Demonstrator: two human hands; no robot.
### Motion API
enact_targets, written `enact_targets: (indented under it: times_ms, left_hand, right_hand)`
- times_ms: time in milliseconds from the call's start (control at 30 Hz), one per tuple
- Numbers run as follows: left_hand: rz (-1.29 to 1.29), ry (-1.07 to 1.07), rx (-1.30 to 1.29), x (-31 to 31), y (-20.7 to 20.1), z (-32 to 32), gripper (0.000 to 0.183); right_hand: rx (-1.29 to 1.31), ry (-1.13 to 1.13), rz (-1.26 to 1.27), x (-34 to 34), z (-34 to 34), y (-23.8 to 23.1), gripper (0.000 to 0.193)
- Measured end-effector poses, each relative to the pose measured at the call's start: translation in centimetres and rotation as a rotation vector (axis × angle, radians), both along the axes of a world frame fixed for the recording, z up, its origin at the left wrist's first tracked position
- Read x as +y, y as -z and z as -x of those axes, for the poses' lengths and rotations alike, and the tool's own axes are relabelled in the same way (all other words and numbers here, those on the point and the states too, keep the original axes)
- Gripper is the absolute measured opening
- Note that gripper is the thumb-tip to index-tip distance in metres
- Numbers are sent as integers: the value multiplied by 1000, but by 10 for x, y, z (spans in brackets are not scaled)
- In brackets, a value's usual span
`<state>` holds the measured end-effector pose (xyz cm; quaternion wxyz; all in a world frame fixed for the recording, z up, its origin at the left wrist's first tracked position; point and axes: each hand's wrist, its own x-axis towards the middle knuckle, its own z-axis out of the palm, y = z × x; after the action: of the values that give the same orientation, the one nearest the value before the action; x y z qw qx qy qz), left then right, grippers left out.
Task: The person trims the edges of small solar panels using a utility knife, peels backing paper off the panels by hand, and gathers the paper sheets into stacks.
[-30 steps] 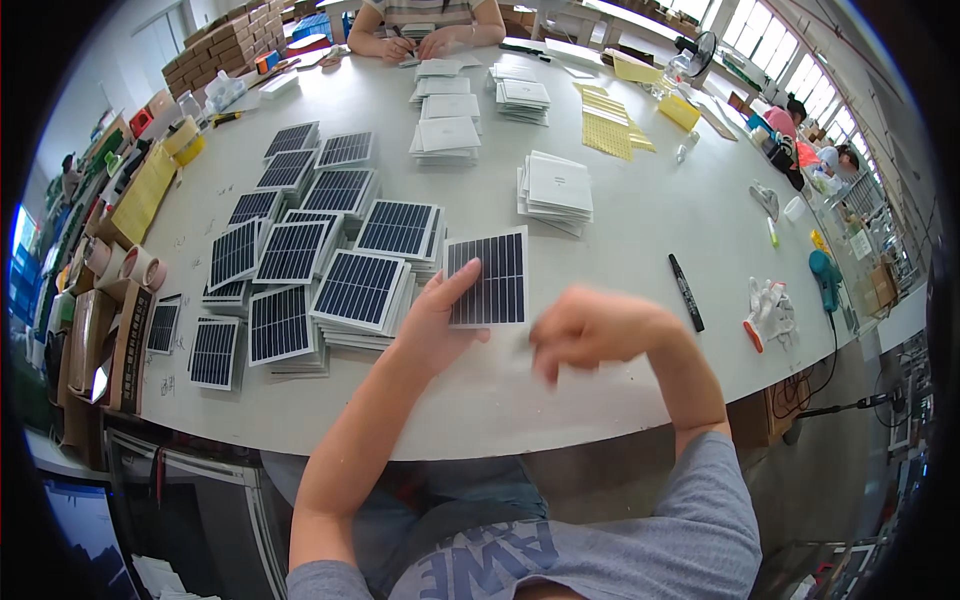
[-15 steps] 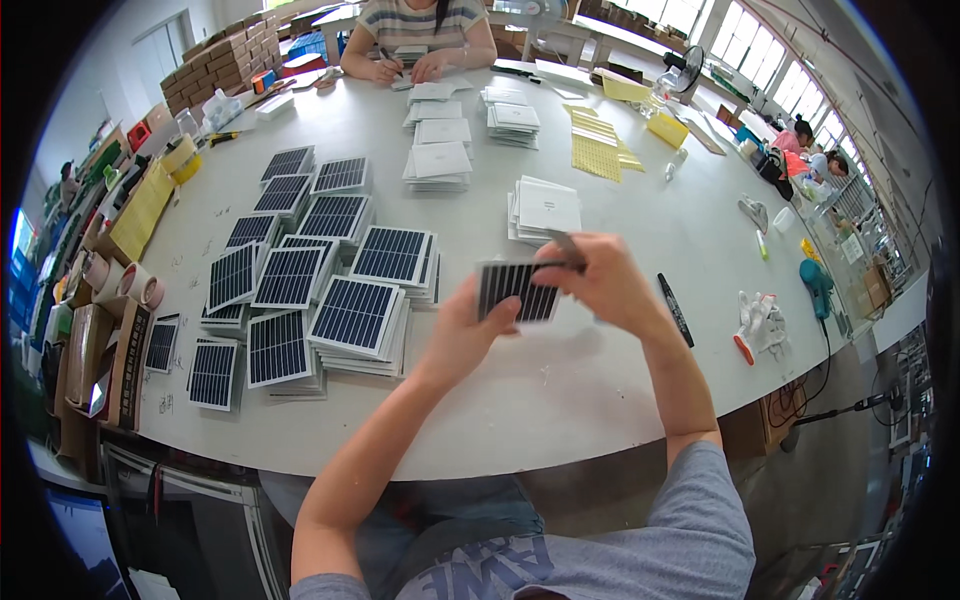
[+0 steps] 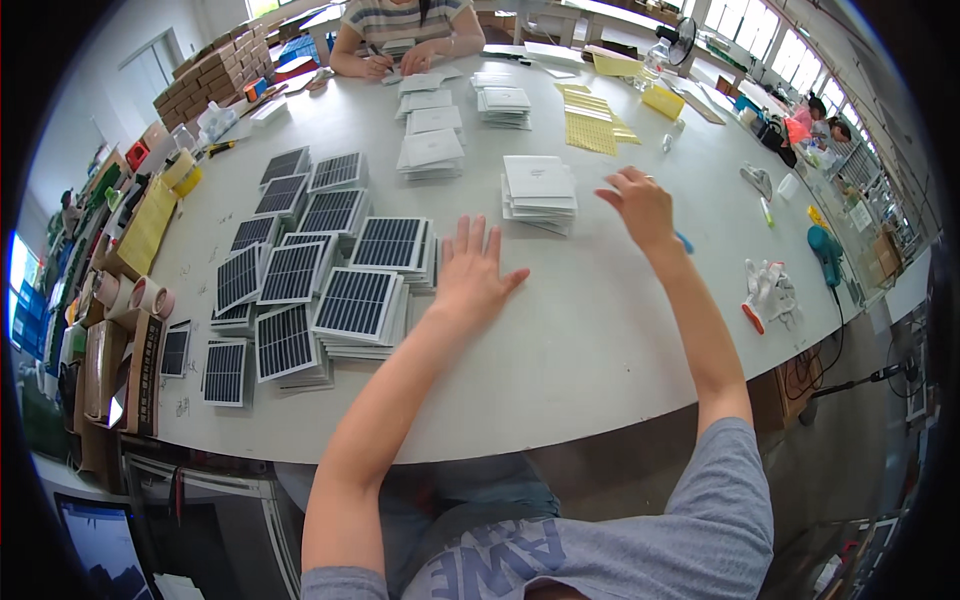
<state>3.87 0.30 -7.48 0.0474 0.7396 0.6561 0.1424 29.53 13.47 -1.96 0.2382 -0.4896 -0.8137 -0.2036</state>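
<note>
My left hand (image 3: 470, 275) rests palm down with its fingers spread, just right of the stacked small solar panels (image 3: 358, 300). It holds nothing. My right hand (image 3: 640, 205) is raised over the table, fingers loosely bent and apart, with nothing visible between the fingertips. Left of it stands a stack of panels with white faces up (image 3: 540, 180). A small blue piece (image 3: 685, 242) shows beside my right wrist; I cannot tell whether it lies on the table or sticks out from my palm. Several dark-faced panel stacks fill the table's left side.
More white-faced stacks (image 3: 432, 150) run toward a person (image 3: 410, 40) across the table. Yellow sheets (image 3: 590, 125) lie at the far side. At right are a white glove (image 3: 768, 290) and a teal corded tool (image 3: 825, 255). Tape rolls (image 3: 145, 295) and a carton (image 3: 140, 370) stand left.
The solar panel and grey blade-like tool are no longer visible in my hands. My right hand has moved up and right, my left hand down onto the table. The white-faced stack looks taller and neater.
</note>
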Motion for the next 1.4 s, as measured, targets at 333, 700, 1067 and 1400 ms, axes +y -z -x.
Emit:
enact_targets:
  times_ms: [333,700,1067,1400]
  left_hand:
    - [27,412,91,-51,-6,-85,80]
    - [-94,147,-18,-54,13,-8,67]
    - [27,712,-70,-139,2,-119,64]
    - [-48,109,145,-105,16,-42,70]
  right_hand:
    - [-77,315,114,5,-94,41,41]
    - [-242,-216,664,-97,-2,48,62]
    - [870,-608,835,-198,-94,41,45]
    - [1123,-160,398,-204,-176,-5,55]
